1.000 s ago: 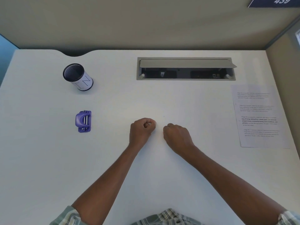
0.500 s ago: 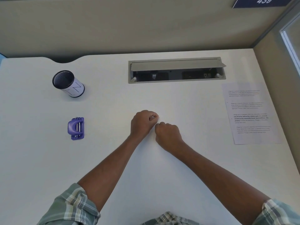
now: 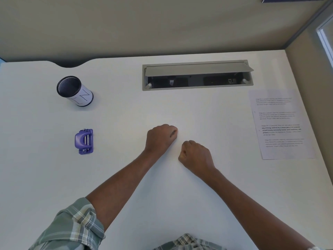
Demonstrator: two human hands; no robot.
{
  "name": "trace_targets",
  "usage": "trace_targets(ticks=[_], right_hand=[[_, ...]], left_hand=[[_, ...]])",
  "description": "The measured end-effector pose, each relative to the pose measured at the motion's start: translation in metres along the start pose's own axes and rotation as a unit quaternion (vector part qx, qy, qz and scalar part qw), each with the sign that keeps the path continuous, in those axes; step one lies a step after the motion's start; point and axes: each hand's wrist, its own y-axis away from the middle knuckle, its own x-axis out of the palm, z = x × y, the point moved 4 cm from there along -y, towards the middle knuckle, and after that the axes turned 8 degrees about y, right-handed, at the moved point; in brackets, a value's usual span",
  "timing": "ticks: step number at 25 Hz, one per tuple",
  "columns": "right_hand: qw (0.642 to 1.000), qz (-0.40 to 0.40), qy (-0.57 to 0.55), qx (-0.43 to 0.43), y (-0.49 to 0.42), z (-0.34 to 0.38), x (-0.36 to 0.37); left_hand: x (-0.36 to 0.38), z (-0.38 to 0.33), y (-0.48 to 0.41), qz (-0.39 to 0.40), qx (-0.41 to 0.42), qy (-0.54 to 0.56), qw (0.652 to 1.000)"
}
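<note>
A white bench (image 3: 126, 177) backs onto a beige wall (image 3: 144, 24), a grey cable hatch (image 3: 197, 74) at its far edge, a printed paper sheet (image 3: 281, 123) by its right edge. Mid-bench the left hand (image 3: 160, 138) and right hand (image 3: 196, 156) rest as fists holding nothing visible, just apart; a black mesh cup (image 3: 74, 91) and a purple plastic hole punch (image 3: 83, 141) sit toward the left edge.

Bright, even, soft light; faint shadows, slight blur, wide-angle bowing at edges.
</note>
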Motion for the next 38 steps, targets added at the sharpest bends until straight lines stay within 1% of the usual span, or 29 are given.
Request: trace_targets(ticks=[3,6,9,11,13,17,21,26,30,38], right_hand=[[0.999,-0.002,-0.035,0.015,-0.001,-0.002,0.0],[0.996,0.003,-0.087,0.033,-0.003,-0.006,-0.004],[0.991,0.008,-0.125,0.038,-0.004,-0.01,-0.007],[0.99,0.014,-0.134,0.034,-0.003,-0.01,-0.009],[0.99,0.017,-0.138,0.034,-0.001,-0.01,-0.011],[0.989,0.014,-0.142,0.033,-0.001,-0.009,-0.013],[0.989,0.016,-0.145,0.038,0.0,-0.009,-0.012],[0.988,0.016,-0.148,0.039,-0.001,-0.009,-0.011],[0.988,0.011,-0.151,0.036,0.0,-0.009,-0.011],[0.987,0.018,-0.154,0.038,-0.001,-0.009,-0.009]], left_hand=[[0.001,0.001,0.001,0.006,-0.003,-0.006,1.0],[0.0,0.009,0.002,0.003,-0.023,0.067,0.998],[-0.001,0.019,0.003,0.02,-0.061,0.16,0.985],[-0.002,0.022,0.003,0.024,-0.08,0.194,0.977],[-0.002,0.025,0.001,0.027,-0.078,0.207,0.975],[-0.002,0.021,0.001,0.028,-0.072,0.173,0.982],[-0.001,0.005,-0.002,0.032,-0.062,0.06,0.996],[-0.002,-0.01,-0.016,0.029,-0.07,-0.031,0.997],[0.0,-0.013,-0.017,0.044,-0.078,-0.048,0.995],[0.004,-0.022,-0.014,0.092,-0.048,-0.081,0.991]])
